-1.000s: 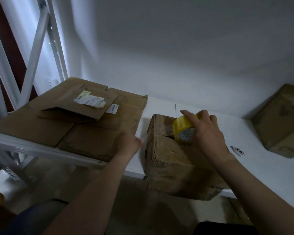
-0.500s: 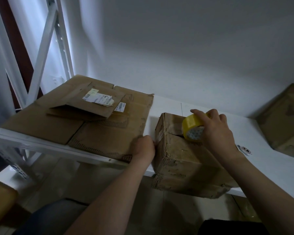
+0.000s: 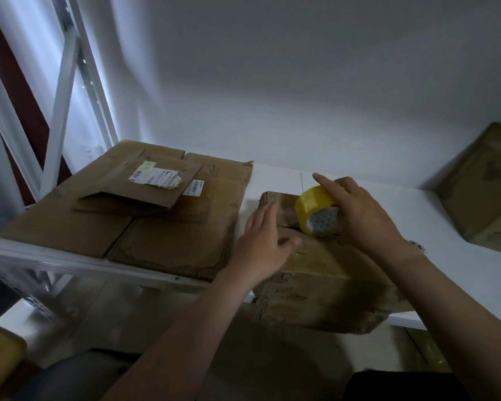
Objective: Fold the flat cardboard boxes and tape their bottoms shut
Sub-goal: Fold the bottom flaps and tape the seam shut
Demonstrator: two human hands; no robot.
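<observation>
While my left hand (image 3: pixel 261 244) lies flat on the folded brown cardboard box (image 3: pixel 330 273), my right hand (image 3: pixel 359 215) grips the yellow roll of packing tape (image 3: pixel 315 211) on top of it.
Flattened brown cardboard boxes (image 3: pixel 70 227) are stacked at the left of the white shelf (image 3: pixel 272 180). Just right of them, my left fingers are straight and close together on the box's left top flap. The box overhangs the shelf's front edge. My right fingers curl round the roll above the flap seam. Another brown cardboard carton (image 3: pixel 480 192) sits well apart at far right.

Left grip (image 3: pixel 265 241) flat, fingers straight; right grip (image 3: pixel 362 215) curled, forefinger extended.
</observation>
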